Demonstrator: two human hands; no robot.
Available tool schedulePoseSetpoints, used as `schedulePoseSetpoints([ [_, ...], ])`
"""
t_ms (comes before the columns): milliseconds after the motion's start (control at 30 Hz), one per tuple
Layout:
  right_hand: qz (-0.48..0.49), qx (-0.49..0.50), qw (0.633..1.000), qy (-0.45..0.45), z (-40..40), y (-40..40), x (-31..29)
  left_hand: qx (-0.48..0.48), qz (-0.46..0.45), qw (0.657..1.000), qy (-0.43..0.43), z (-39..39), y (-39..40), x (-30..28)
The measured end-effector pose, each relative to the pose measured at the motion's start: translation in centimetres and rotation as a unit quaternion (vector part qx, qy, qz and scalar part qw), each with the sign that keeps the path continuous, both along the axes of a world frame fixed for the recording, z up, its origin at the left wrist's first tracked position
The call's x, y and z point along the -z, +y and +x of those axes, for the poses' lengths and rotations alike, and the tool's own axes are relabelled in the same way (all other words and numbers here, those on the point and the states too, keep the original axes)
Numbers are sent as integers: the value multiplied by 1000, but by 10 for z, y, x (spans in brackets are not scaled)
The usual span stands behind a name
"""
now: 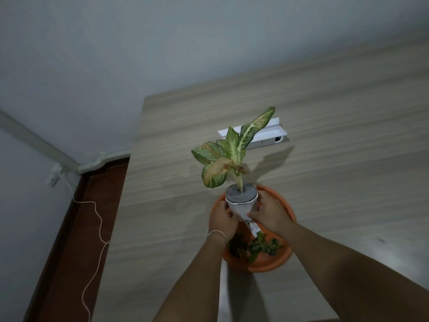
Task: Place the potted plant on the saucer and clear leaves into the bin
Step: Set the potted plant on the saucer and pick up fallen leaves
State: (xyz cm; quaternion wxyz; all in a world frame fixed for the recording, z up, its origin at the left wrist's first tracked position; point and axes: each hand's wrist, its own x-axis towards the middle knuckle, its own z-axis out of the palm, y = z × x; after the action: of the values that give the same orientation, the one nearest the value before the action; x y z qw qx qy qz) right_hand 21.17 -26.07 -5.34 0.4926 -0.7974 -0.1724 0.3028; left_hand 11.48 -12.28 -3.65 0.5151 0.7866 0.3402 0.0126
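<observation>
A white faceted pot (241,201) with a green and yellowed leafy plant (229,152) is gripped from both sides. My left hand (222,223) holds its left side and my right hand (270,213) its right side. The pot is over the orange saucer (282,254); its base is hidden by my hands, so I cannot tell if it rests there. Several loose green leaves (255,246) lie in the saucer's near part. No bin is in view.
The wooden table (325,135) carries a white cable box (267,139) set behind the plant. The table's left edge drops to a reddish floor (69,240), where a thin white cord (97,228) runs from a wall socket (53,178).
</observation>
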Motion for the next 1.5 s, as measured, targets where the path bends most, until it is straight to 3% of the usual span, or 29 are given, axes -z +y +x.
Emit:
schedulePoseSetpoints([
  [300, -21, 2, 998, -61, -16, -6, 9, -9, 43, 999, -4, -9, 1, 25],
  [433, 12, 9, 998, -66, -18, -5, 7, -16, 47, 999, -22, -8, -2, 24],
  [633, -22, 10, 997, -71, -18, -4, 20, -24, 55, 998, -28, -10, -6, 26],
  [733, -55, 23, 989, -138, -19, -4, 18, 26, 102, 994, 5, -13, -4, 33],
  [800, -68, 15, 984, -165, -18, -6, 19, 28, 83, 996, 3, -16, -4, 35],
  [967, -95, -5, 991, -94, -21, -10, 18, 22, 60, 998, -6, -24, -2, 36],
  [1067, -116, -2, 990, -75, -24, -17, 9, 61, 86, 993, 43, -29, 1, 28],
  [1200, -267, -75, 944, -178, -35, -31, 3, 146, 170, 967, 120, -40, 6, 24],
  [1367, -301, -244, 889, -243, -47, -31, 5, 250, 182, 931, 193, -42, 0, 16],
  [1500, -345, -296, 852, -260, -60, -24, 13, 301, 234, 895, 233, -43, -7, 21],
])
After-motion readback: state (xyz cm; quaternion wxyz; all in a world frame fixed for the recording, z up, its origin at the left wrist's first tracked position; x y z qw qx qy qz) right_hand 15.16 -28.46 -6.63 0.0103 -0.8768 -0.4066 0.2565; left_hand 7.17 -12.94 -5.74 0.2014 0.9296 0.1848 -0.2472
